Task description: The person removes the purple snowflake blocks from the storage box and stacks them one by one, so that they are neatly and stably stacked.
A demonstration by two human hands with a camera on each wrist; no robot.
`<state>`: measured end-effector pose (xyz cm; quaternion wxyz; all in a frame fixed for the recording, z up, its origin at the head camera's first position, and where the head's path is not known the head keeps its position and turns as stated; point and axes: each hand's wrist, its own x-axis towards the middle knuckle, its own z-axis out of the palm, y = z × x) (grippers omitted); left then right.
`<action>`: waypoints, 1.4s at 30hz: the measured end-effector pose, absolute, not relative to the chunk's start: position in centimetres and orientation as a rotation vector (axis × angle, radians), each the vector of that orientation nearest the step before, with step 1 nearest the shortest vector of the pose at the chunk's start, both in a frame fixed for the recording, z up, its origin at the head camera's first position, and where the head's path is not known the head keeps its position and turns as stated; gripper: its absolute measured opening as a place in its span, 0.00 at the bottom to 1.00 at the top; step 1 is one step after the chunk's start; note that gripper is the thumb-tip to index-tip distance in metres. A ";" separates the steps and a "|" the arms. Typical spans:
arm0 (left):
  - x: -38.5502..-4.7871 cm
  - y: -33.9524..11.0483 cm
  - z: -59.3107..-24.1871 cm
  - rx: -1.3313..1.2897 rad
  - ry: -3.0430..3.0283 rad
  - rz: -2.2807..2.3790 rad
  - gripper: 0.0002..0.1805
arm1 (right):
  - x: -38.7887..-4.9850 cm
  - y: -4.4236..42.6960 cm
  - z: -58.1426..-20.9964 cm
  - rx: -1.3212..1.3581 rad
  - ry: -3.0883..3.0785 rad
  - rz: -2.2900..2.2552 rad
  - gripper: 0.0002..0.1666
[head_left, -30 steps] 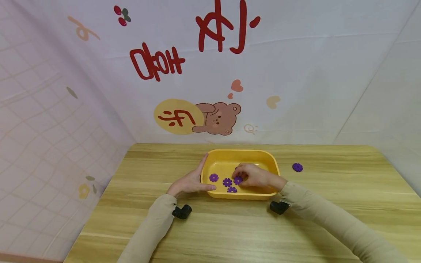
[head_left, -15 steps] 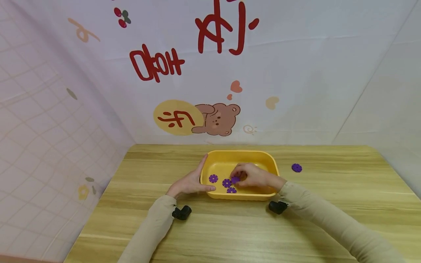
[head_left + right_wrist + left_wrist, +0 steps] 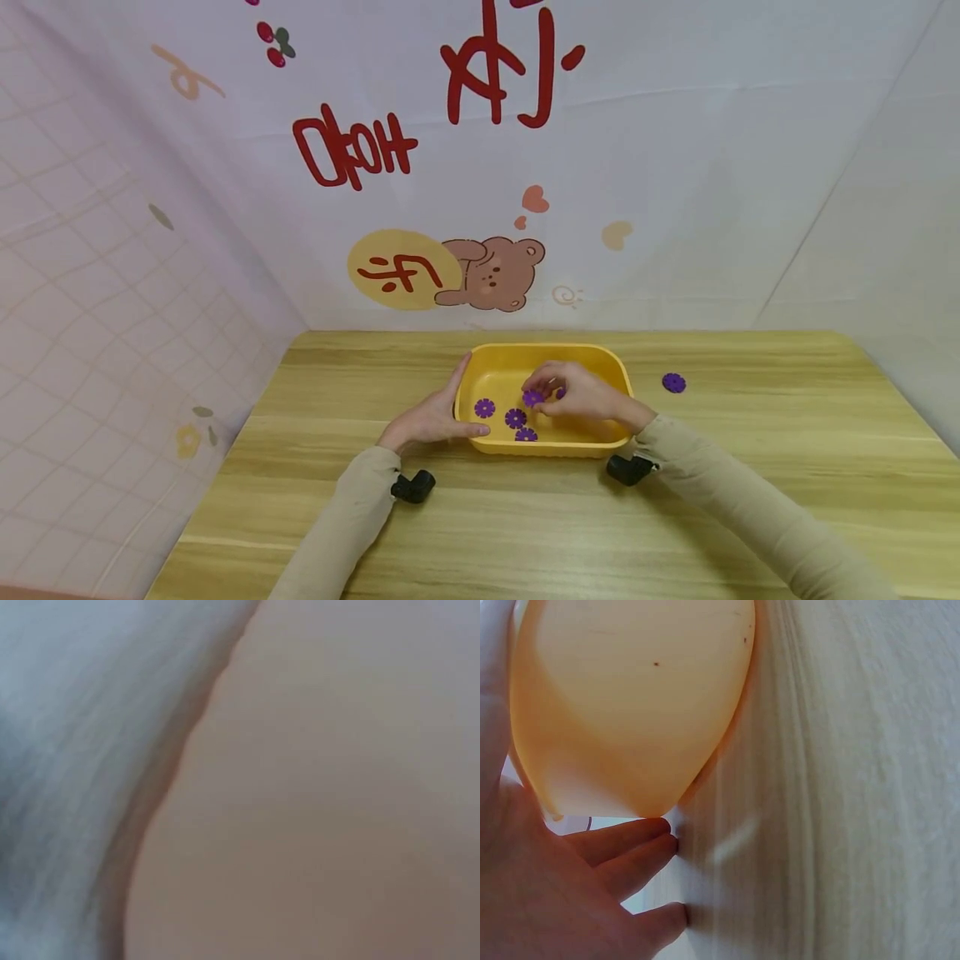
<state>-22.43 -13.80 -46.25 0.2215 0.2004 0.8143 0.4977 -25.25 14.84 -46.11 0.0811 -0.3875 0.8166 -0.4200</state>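
Note:
My left hand (image 3: pixel 431 418) braces the left end of a yellow plastic tub (image 3: pixel 551 447). Its thumb lies over the near rim, while its fingers (image 3: pixel 634 866) stretch, spread, against the outside wall in the left wrist view. Over the tub's inside, my right hand (image 3: pixel 581 393) pinches a purple snowflake disc (image 3: pixel 533 398) between thumb and fingers. Several more discs lie on the tub floor, among them a left one (image 3: pixel 484 408), a middle one (image 3: pixel 515 418) and one by the near wall (image 3: pixel 527 435). Another is partly hidden by the right hand. The right wrist view shows only blurred close surfaces.
One loose purple disc (image 3: pixel 674 383) lies on the wood-grain table (image 3: pixel 525 525), right of the tub. Behind the table hangs a printed white cloth (image 3: pixel 675 192). Black wrist devices sit at both cuffs, the right one (image 3: pixel 628 470) close to the tub's near corner.
My right hand has taken hold of a disc and raised it slightly off the tub floor, showing another disc behind its fingers. The left hand stays at the tub's end.

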 end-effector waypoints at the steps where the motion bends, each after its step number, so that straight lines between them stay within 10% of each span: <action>1: -22.4 -13.8 -46.3 0.546 2.248 1.377 0.65 | -25.3 14.9 -46.1 -1.153 2.429 -1.277 0.16; 42: -22.5 -14.0 -46.1 0.587 2.306 1.291 0.67 | -25.8 21.3 -43.0 -1.086 2.376 -1.521 0.18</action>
